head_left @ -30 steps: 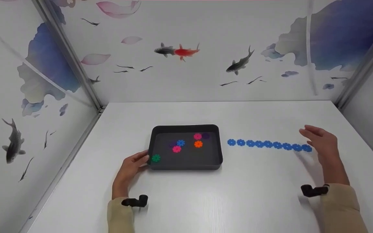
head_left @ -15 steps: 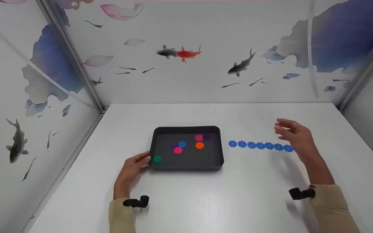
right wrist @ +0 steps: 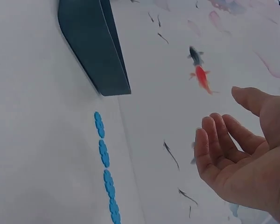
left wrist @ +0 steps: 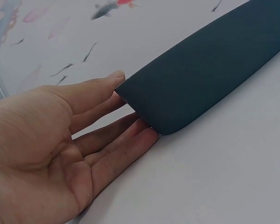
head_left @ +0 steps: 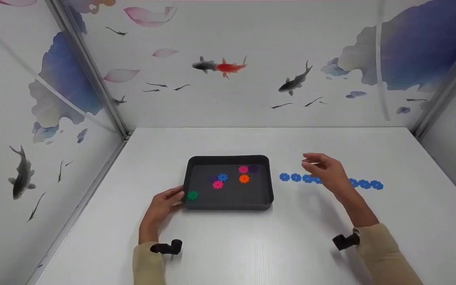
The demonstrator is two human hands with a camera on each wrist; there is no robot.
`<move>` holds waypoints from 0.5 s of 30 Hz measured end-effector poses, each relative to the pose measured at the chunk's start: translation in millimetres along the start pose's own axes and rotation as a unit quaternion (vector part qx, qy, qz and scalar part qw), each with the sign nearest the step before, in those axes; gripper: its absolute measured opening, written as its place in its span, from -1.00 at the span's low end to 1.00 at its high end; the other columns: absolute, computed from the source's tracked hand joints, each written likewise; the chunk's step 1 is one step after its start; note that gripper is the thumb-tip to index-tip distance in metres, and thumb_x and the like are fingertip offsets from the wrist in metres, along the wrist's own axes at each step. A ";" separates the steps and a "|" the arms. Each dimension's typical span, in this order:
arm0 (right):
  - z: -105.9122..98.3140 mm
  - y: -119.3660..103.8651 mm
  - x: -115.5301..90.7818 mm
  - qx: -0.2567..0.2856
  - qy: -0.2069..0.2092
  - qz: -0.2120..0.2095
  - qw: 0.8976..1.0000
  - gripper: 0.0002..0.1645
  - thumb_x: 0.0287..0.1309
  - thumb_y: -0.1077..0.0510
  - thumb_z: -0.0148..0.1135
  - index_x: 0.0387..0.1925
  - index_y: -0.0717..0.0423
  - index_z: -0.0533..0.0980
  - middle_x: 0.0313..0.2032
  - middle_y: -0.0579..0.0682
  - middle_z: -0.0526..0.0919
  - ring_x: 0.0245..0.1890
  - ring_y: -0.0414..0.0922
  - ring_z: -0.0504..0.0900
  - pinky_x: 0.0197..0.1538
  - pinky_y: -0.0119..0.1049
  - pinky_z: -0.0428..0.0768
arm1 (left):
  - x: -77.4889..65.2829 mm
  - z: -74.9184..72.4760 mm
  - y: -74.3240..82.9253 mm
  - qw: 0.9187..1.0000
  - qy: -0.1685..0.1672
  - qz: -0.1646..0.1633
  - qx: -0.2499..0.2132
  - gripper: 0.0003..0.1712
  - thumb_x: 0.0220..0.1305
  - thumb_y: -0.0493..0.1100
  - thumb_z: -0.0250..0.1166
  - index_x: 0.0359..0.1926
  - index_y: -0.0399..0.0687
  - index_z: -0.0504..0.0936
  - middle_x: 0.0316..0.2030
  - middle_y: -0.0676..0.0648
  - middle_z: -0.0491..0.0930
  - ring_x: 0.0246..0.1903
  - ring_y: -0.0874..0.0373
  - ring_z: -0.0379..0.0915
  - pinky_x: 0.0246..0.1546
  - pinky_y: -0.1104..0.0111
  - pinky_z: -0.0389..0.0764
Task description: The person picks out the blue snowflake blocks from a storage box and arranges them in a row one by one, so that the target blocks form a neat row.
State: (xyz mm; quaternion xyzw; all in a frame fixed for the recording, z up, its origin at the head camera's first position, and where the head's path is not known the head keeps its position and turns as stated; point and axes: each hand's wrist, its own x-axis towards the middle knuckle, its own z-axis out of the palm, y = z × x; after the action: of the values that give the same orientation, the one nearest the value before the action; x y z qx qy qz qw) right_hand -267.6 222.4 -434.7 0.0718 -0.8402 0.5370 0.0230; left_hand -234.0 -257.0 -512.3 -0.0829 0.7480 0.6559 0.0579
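Note:
The left hand touches the left end of a dark grey rectangular tray. In the left wrist view, its thumb tip is at the tray's rim and its extended fingers lie against the outer wall near the corner. Inside the tray lie a green, a blue and an orange flower-shaped disc, with pink and dark purple ones. The right hand is held above a row of blue flower-shaped discs, its fingers loosely curved, holding nothing. It hides the middle of the row.
The tray and row sit on a white table. White panels printed with fish and petals enclose the back and sides. A small black camera sticks out from the right sleeve, another from the left sleeve.
The right hand has moved left along the row, from its right end to above the middle, uncovering the discs at the right end. The left hand stays at the tray.

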 end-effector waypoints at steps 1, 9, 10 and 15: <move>5.9 -1.3 1.3 -0.004 -0.004 0.005 1.000 -0.32 0.33 -0.19 0.24 0.30 0.13 0.46 0.18 0.19 0.56 -0.02 -0.22 0.64 -0.03 -0.57 0.64 | 0.1 -0.3 -0.1 1.000 -0.002 0.001 0.000 -0.46 0.40 -0.10 0.29 0.34 -0.14 0.51 0.38 -0.21 0.43 0.31 -0.05 0.43 0.30 0.11 0.55; 66.1 -8.5 9.0 0.010 -0.041 0.038 0.998 -0.37 0.31 -0.13 0.29 0.28 0.08 0.49 0.26 0.16 0.53 0.10 0.02 0.62 0.14 -0.20 0.67 | 1.6 -1.8 -1.8 1.000 0.001 0.005 0.000 -0.46 0.38 -0.11 0.30 0.33 -0.16 0.51 0.36 -0.23 0.45 0.30 -0.05 0.44 0.26 0.13 0.58; 73.3 -9.6 9.9 0.012 -0.045 0.039 0.998 -0.38 0.31 -0.12 0.30 0.28 0.09 0.50 0.25 0.16 0.54 0.10 0.02 0.62 0.14 -0.20 0.67 | 1.5 -1.6 -2.2 1.000 0.001 0.003 -0.002 -0.46 0.39 -0.11 0.30 0.33 -0.16 0.51 0.36 -0.22 0.45 0.30 -0.05 0.44 0.26 0.14 0.59; 104.2 -18.2 16.4 0.018 -0.060 0.040 0.997 -0.42 0.29 -0.06 0.33 0.26 0.09 0.52 0.23 0.13 0.56 0.15 0.05 0.58 0.19 -0.13 0.66 | 0.7 -1.5 -3.0 1.000 0.006 0.003 -0.008 -0.47 0.38 -0.13 0.31 0.32 -0.16 0.52 0.34 -0.23 0.48 0.28 -0.03 0.47 0.23 0.15 0.61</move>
State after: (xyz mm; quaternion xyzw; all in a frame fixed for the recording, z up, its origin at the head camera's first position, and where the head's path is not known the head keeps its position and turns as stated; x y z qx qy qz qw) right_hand -277.2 119.0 -460.4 0.0702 -0.8327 0.5469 -0.0501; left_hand -234.0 -258.9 -515.2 -0.0849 0.7430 0.6619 0.0509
